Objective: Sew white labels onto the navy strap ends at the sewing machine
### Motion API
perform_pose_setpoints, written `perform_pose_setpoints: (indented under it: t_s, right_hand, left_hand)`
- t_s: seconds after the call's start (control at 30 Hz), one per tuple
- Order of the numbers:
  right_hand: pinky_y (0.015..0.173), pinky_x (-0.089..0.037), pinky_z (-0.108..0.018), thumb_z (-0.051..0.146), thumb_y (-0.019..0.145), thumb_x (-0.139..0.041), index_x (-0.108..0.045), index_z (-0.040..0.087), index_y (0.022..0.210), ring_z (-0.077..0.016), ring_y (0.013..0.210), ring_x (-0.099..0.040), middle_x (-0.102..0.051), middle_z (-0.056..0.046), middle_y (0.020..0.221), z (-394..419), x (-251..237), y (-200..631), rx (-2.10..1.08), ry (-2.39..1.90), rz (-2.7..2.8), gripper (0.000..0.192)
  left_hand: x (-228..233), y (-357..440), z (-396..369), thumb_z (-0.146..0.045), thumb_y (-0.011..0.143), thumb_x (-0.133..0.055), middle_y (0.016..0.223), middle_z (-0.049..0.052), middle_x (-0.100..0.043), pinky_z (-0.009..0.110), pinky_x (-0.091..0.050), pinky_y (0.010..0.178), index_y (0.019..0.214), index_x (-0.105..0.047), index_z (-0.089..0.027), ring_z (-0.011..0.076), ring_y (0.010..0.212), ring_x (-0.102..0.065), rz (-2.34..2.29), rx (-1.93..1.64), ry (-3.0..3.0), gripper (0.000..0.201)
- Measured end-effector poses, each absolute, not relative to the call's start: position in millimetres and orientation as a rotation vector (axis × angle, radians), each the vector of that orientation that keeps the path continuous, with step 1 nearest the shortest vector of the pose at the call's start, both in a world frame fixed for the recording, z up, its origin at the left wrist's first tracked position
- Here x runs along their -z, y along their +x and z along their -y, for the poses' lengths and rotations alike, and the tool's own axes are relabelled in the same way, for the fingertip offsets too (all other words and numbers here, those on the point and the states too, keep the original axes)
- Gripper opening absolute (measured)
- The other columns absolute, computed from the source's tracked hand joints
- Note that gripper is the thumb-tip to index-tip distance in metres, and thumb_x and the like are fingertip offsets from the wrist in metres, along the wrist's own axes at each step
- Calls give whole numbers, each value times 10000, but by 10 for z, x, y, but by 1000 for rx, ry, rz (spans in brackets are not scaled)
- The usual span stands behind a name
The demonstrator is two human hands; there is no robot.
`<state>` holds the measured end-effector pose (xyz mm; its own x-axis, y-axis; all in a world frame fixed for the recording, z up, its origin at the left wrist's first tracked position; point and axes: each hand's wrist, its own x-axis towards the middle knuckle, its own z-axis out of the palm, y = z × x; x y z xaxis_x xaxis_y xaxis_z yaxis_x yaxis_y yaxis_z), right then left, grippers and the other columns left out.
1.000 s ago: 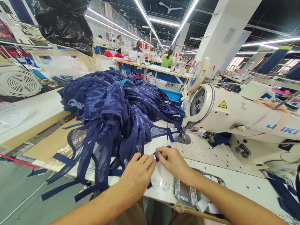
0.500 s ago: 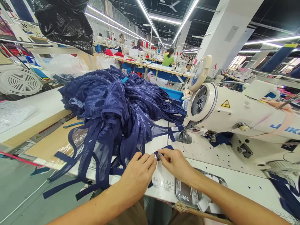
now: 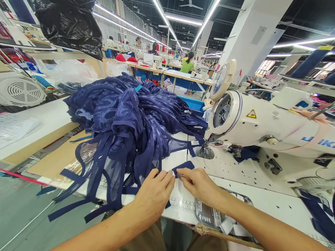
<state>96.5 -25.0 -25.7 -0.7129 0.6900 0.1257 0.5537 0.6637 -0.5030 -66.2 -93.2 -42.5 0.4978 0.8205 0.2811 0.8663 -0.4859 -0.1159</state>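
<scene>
1. Far left of both hands: the pile of navy lace garments [image 3: 131, 118] heaps on the table [image 3: 52, 115], with loose straps trailing off the near edge below and left of the left fingers.
2. Left hand [image 3: 153, 195]: lies palm down with fingers curled loosely on the straps at the pile's near edge. Its fingertips [image 3: 169, 176] press the cloth flat just left of the strap end. It looks like a pin-down, not a pinch, so nothing is lifted.
3. Between the two sets of fingertips: the navy strap end [image 3: 184, 165] lies flat on the white bed, running up and right from the fingers toward the needle.
4. Right hand [image 3: 200, 184]: thumb and forefinger are closed on the near end of that strap end. Whether a small tool is also in the pinch, I cannot tell.
5. Just beyond and right of the right fingertips: the presser foot [image 3: 205, 151] of the white sewing machine [image 3: 261, 122], with a clear gap of bare bed between it and the strap end.
6. Step, my read: aligning or folding the strap end before stitching, not yet under the foot.
7. Next move calls for keeping the pinch tight, the left fingers holding the slack back, and sliding the end straight under the foot without twisting it.
</scene>
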Motion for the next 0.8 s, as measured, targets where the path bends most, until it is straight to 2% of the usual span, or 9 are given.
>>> perform_pose_setpoints:
  t_s: [0.13, 0.23, 0.33, 0.4, 0.47, 0.57, 0.63, 0.8]
  right_hand:
    - [520, -351, -221, 151, 789, -420, -636, 172, 939, -103, 501, -458, -568, 7, 587, 215, 233, 1004, -788, -954, 2580, 264]
    - [451, -313, -211, 236, 798, -443, -642, 176, 954, -91, 449, -380, -481, 34, 512, 142, 235, 1123, -996, -1019, 2461, 260]
    - [426, -279, -211, 283, 800, -430, -608, 153, 1037, -84, 415, -303, -356, 62, 463, 26, 258, 1379, -1074, -1149, 2258, 323]
    - [451, -295, -218, 261, 792, -426, -582, 130, 1078, -88, 409, -301, -306, 77, 447, -58, 276, 1615, -987, -1277, 2173, 352]
    - [482, -313, -227, 233, 782, -432, -580, 112, 1078, -100, 414, -343, -323, 77, 431, -112, 284, 1871, -820, -1450, 2155, 352]
    - [538, -326, -241, 246, 764, -490, -596, 121, 1055, -142, 508, -466, -469, 36, 473, -103, 258, 2218, -419, -1710, 2153, 334]
    - [561, -324, -243, 269, 760, -519, -612, 136, 1018, -160, 572, -510, -552, 4, 543, -47, 216, 2380, -232, -1808, 2114, 305]
    - [541, -313, -218, 174, 756, -481, -624, 166, 755, -124, 547, -492, -580, -2, 593, 182, 115, 2435, -238, -1735, 2023, 143]
  left_hand:
    - [408, -682, 921, -43, 703, -466, 1067, 111, -577, 369, -328, 760, 1030, -527, -72, 215, 878, -501, 1415, 251, -2525, 334]
    - [341, -706, 886, -44, 698, -492, 1027, 120, -585, 361, -335, 744, 1012, -533, -74, 212, 840, -513, 1379, 167, -2573, 319]
    - [247, -711, 812, -53, 720, -497, 903, 102, -612, 359, -340, 740, 902, -572, -94, 207, 778, -530, 1328, 59, -2610, 202]
    - [193, -696, 752, -38, 724, -490, 809, 70, -617, 362, -335, 769, 789, -589, -121, 198, 739, -540, 1270, 33, -2621, 145]
    - [161, -675, 694, -5, 719, -470, 746, 43, -613, 360, -323, 806, 700, -584, -147, 182, 700, -545, 1206, 74, -2606, 183]
    - [169, -669, 583, 32, 716, -408, 698, 27, -605, 354, -312, 817, 652, -570, -168, 163, 650, -546, 1138, 267, -2540, 265]
    - [198, -681, 478, 6, 737, -366, 671, 20, -599, 342, -324, 753, 646, -568, -178, 160, 618, -547, 1075, 446, -2510, 288]
    - [171, -602, 319, -212, 804, -385, 717, 4, -622, 312, -351, 710, 705, -564, -206, 157, 641, -562, 1138, 897, -2508, 204]
